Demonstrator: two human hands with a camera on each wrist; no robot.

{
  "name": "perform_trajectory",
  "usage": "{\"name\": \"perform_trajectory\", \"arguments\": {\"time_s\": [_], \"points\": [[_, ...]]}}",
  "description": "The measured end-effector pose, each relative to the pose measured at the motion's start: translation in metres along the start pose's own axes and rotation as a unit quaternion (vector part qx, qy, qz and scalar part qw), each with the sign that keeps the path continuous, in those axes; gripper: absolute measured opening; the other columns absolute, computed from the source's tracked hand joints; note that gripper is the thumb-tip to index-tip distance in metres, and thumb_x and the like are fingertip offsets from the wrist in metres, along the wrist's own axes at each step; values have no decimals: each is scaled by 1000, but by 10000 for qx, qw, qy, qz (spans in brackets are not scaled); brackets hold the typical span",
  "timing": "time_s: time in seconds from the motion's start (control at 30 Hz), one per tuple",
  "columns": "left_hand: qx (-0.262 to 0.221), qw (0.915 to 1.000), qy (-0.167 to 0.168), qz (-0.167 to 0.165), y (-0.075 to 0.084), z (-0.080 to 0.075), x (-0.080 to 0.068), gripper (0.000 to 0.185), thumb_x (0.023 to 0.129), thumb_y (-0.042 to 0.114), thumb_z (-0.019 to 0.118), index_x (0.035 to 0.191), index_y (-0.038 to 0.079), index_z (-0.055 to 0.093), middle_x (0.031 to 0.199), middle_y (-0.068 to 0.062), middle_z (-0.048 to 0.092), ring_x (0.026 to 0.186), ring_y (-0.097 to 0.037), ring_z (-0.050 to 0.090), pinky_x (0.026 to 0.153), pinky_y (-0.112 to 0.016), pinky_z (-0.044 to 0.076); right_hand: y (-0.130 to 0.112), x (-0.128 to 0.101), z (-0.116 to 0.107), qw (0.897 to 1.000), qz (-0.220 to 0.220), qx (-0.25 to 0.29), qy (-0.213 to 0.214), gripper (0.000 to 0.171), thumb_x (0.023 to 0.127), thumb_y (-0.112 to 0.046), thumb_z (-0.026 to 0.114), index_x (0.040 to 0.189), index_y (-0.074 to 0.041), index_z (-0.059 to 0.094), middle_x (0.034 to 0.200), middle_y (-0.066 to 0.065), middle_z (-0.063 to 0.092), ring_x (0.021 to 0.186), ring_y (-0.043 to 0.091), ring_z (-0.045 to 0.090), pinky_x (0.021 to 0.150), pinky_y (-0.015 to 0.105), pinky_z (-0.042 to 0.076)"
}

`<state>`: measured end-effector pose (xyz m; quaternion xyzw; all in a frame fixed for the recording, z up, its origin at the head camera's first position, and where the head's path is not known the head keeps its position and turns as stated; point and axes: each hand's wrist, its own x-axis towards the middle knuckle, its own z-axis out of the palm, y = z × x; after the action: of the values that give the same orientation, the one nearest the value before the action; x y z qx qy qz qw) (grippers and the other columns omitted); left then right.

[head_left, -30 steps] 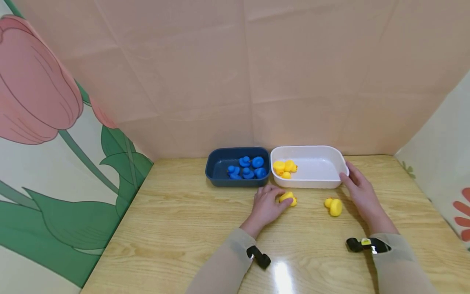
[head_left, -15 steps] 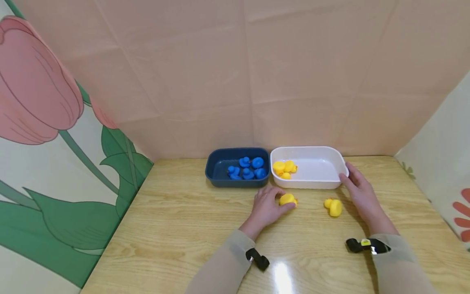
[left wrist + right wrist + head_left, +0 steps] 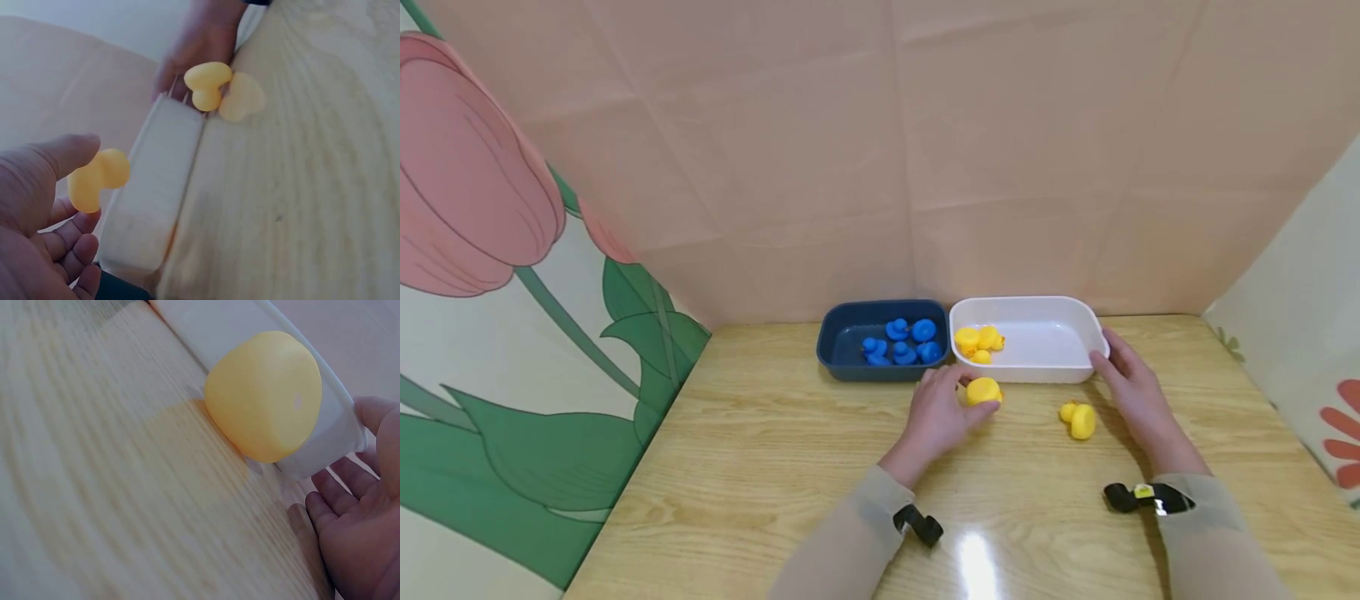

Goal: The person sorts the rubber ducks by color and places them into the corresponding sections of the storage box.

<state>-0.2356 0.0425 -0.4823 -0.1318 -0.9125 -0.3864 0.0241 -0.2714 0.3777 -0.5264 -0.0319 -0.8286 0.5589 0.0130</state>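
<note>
In the head view my left hand (image 3: 938, 412) pinches a yellow toy duck (image 3: 983, 391) between thumb and fingers, close in front of the white tray (image 3: 1022, 374). The left wrist view has this duck (image 3: 94, 178) raised beside the tray's long side. My right hand (image 3: 1137, 392) grips the tray's right end, its thumb at the rim and the fingers along the outer wall. A second yellow duck (image 3: 1081, 421) lies on its side on the table, left of the right hand; it looks large in the right wrist view. Inside the tray's left end lie several yellow ducks (image 3: 979, 340).
Left of the white tray, right up against it, stands a dark blue tray (image 3: 842, 370) with several blue ducks (image 3: 904, 353). Both trays are at the back of the wooden table (image 3: 760, 467), by a pinkish cloth backdrop (image 3: 775, 208). Flower-painted panels flank the table.
My left hand has taken hold of the yellow duck and lifted it from the table, up toward the white tray's front wall. The right hand stays at the tray's right end.
</note>
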Motion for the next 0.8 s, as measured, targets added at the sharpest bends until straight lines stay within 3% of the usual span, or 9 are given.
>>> {"name": "perform_trajectory", "arguments": {"time_s": [0.23, 0.53, 0.8], "points": [[111, 9989, 403, 220, 11, -14, 8, 50, 93, 49, 91, 131, 22, 73, 123, 11, 69, 114, -15, 52, 99, -35, 46, 0, 0, 0, 10000, -44, 48, -9, 87, 114, -63, 47, 179, -26, 4, 184, 12, 6, 168, 43, 8, 129, 70, 14], [48, 9941, 970, 475, 20, -19, 25, 51, 92, 41, 93, 135, 21, 73, 131, 5, 69, 121, -18, 55, 104, -38, 47, -1, 0, 0, 9999, -98, 30, 23, 84, 115, -60, 48, 179, -26, 6, 184, 13, 9, 168, 41, 9, 131, 65, 13], [44, 9930, 1038, 558, 28, -14, 41, 51, 94, 42, 91, 138, 22, 72, 136, 5, 67, 123, -20, 54, 103, -39, 46, 0, -2, 0, 10000, -82, -3, 38, 87, 113, -63, 47, 179, -25, 6, 184, 13, 8, 168, 41, 10, 130, 67, 14]]}}
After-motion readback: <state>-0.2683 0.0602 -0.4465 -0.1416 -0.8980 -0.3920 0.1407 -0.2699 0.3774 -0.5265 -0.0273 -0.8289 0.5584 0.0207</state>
